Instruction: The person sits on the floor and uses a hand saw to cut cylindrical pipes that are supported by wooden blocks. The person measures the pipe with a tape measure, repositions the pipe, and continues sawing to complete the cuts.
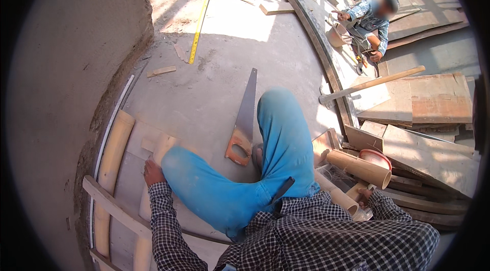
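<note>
My left hand (152, 172) is beside my bent knee, its fingers curled against a pale bamboo-like pole (166, 144) that runs back under my arm. On the other side, my right hand (364, 197) reaches low into a heap of cut pieces. It is closed at a small light wooden piece (356, 190), partly hidden by the tubes around it. Next to that hand lie a hollow tube (359, 167) and another open-ended tube (339, 197). A handsaw (246, 112) with a wooden handle rests flat on the floor in front of me.
A yellow ruler (202, 21) and a wood scrap (161, 71) lie ahead. Another long pole (113, 153) lies along the left wall, crossed by a wooden slat (116, 206). Right are a long-handled tool (375, 84), boards (429, 158), a red-rimmed bowl (375, 158) and a seated co-worker (370, 20).
</note>
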The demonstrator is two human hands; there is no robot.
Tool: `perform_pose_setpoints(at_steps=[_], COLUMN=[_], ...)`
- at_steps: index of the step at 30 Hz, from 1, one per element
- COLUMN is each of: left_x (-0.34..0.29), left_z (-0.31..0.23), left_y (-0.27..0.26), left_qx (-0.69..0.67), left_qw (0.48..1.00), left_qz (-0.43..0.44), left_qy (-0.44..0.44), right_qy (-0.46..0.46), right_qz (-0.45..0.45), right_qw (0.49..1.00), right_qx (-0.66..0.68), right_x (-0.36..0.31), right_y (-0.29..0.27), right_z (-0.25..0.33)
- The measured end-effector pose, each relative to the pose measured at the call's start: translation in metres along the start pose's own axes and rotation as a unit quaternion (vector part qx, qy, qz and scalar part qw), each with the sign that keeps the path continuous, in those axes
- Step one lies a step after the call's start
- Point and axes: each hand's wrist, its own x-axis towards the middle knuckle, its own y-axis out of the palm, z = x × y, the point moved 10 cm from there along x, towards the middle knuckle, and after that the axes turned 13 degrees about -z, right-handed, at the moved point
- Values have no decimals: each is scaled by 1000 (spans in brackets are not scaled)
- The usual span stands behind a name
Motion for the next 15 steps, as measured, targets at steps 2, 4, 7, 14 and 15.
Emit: perform_pose_setpoints(at_steps=[2, 4, 7, 14, 15], left_x=[-1, 1, 2, 4, 4], left_z=[10, -1, 3, 1, 4], left_y=[0, -4, 9, -18, -20], left_qx=[8, 14, 21, -36, -34], left_qw=[1000, 1000, 1000, 999, 999], left_qz=[-17, 0, -17, -11, -14], left_qy=[-3, 1, 16, 13, 14], right_qy=[-18, -45, -124, -706, -752], right_qz=[3, 0, -4, -43, -22], right_qw=[996, 972, 835, 645, 621], right_qx=[-89, -229, -536, -291, -223], right_x=[-23, -55, -129, -406, -439], right_y=[17, 31, 68, 320, 359], right_z=[18, 30, 92, 490, 531])
